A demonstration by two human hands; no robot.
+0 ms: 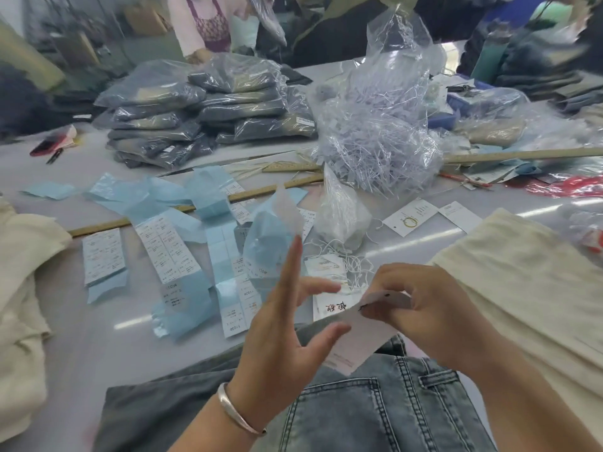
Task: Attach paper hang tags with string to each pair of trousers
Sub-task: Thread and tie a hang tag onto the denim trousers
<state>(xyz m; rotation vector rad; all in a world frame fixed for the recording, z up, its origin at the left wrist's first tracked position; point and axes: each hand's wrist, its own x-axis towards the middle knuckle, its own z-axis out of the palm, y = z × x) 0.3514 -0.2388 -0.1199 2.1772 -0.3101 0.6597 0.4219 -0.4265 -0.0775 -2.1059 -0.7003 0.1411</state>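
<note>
Grey-blue denim trousers [375, 409] lie flat on the table in front of me, back pockets up. Above them my right hand [421, 308] pinches the top of a white paper hang tag [355, 340] near its punched hole. My left hand [287, 327] is raised beside the tag with fingers spread and straight; its thumb touches the tag's lower edge. A tangle of white strings [349, 265] and more hang tags [326, 265] lie just beyond my hands.
Blue sticker strips [182, 252] cover the table's middle. A big clear bag of tag fasteners [378, 125] and stacked bagged trousers [208, 115] stand behind. Cream fabric piles lie at the right [528, 275] and left [19, 288]. Wooden rulers [195, 207] cross the table. A person stands opposite.
</note>
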